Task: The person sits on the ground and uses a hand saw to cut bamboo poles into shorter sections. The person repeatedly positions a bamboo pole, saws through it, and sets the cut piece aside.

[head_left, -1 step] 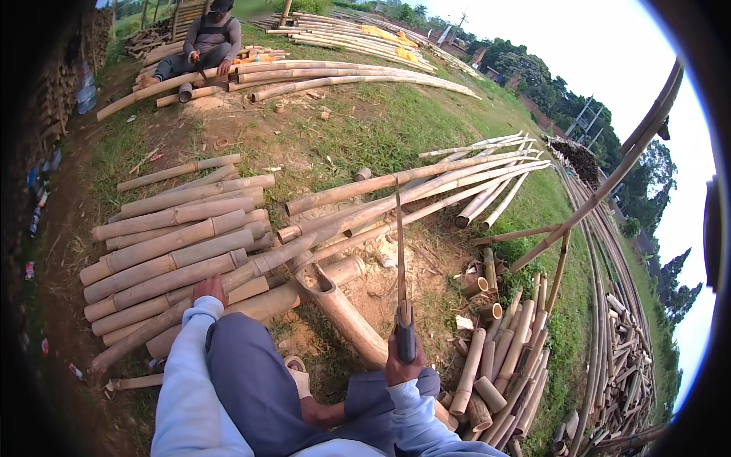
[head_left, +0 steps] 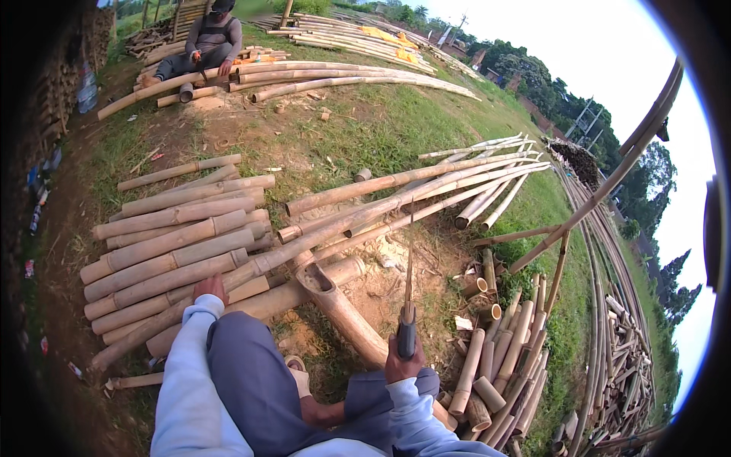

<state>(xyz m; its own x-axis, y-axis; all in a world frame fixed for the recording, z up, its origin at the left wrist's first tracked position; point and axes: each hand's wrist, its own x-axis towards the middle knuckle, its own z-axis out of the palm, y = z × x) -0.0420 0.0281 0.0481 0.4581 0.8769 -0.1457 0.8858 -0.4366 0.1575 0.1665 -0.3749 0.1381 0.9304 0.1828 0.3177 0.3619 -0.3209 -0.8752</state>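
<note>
My left hand (head_left: 210, 289) is closed over a long bamboo pole (head_left: 263, 261), which slants from the lower left toward the upper right. Past that hand, the pole passes the notched top of a thick bamboo post (head_left: 341, 314) leaning up from between my legs. In my right hand (head_left: 402, 364) is the dark handle of a handsaw (head_left: 409, 305). Its narrow blade points up and away from me, and its tip overlaps the pole in view. Whether the blade touches the bamboo I cannot tell.
Cut bamboo lengths (head_left: 175, 228) lie stacked at left. Short offcuts (head_left: 502, 358) heap at right beside a slanting pole frame (head_left: 563, 228). Sawdust (head_left: 388, 255) covers the ground ahead. Farther off, another person (head_left: 213, 42) sits by more poles (head_left: 327, 72).
The saw's tip has swung slightly right and come down a little toward me. My left hand stays where it was on the pole.
</note>
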